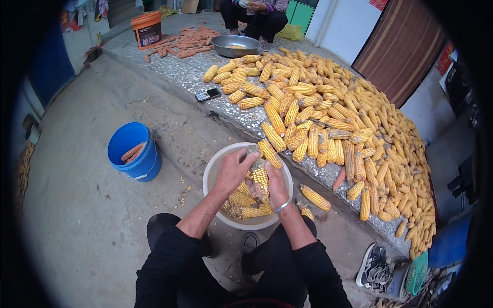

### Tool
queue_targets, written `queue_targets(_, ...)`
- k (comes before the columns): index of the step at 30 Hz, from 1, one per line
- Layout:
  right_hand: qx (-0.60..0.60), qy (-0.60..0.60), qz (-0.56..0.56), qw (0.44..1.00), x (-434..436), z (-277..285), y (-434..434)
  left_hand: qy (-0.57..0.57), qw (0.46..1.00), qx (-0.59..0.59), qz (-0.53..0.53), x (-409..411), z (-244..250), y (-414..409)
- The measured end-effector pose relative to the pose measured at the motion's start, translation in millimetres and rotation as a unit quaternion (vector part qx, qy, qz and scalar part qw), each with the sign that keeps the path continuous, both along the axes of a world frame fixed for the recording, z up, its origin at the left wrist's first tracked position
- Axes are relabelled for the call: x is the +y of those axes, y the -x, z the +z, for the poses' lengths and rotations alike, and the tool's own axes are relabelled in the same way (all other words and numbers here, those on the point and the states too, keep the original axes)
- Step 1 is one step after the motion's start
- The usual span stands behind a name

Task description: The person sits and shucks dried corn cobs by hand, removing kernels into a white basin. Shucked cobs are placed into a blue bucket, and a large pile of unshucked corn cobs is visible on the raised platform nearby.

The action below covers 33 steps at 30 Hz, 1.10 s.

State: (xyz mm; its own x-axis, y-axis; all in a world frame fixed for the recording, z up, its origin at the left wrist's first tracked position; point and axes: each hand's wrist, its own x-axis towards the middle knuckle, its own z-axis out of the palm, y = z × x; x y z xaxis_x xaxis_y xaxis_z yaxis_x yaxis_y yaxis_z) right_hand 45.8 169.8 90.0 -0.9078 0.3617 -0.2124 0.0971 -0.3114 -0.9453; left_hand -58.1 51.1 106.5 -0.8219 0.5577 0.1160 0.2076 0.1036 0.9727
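My left hand [234,169] and my right hand [275,184] are together over a pale round basin [209,175]. Between them is a partly shelled ear of corn [260,181], yellow kernels facing up and some rows bare. My left thumb presses near its far end, while my right hand, with a bangle at the wrist, grips its side. Another yellow ear [270,153] crosses the basin's far rim by my right fingertips; whether I touch it is unclear. Inside the basin are more ears [256,211] and loose kernels [232,210].
A large heap of corn ears [339,111] covers the raised terrazzo step [185,82]. A blue bucket [152,169] holds reddish bare cobs. A phone [207,94] lies by the heap. Beyond are a metal bowl [219,48], a crouching person [254,19] and an orange bucket [147,30].
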Motion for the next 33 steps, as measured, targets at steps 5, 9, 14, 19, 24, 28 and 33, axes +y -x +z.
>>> queue_targets(5,0.0,0.033,-0.01,0.999,-7,10,-2,-0.033,0.999,0.006,-0.016,2,-5,5)
queue_targets(9,0.035,0.03,0.021,0.999,-7,11,-2,-0.055,0.997,-0.004,-0.045,1,-8,15)
queue_targets(14,-0.012,-0.141,0.021,0.99,7,-8,0,-0.016,0.998,0.007,-0.059,-3,2,15)
queue_targets(19,-0.01,-0.13,0.051,0.99,-2,2,-1,0.007,0.999,0.014,-0.034,-8,-1,14)
queue_targets(24,-0.031,-0.078,0.024,0.996,-7,19,-5,-0.005,1.0,0.006,0.0,-5,-9,20)
queue_targets(28,-0.055,-0.058,0.046,0.996,-2,21,-6,0.026,0.999,0.022,-0.01,-7,1,13)
queue_targets(33,-0.053,-0.059,0.071,0.994,2,13,-3,0.022,0.997,0.051,-0.048,-7,4,12)
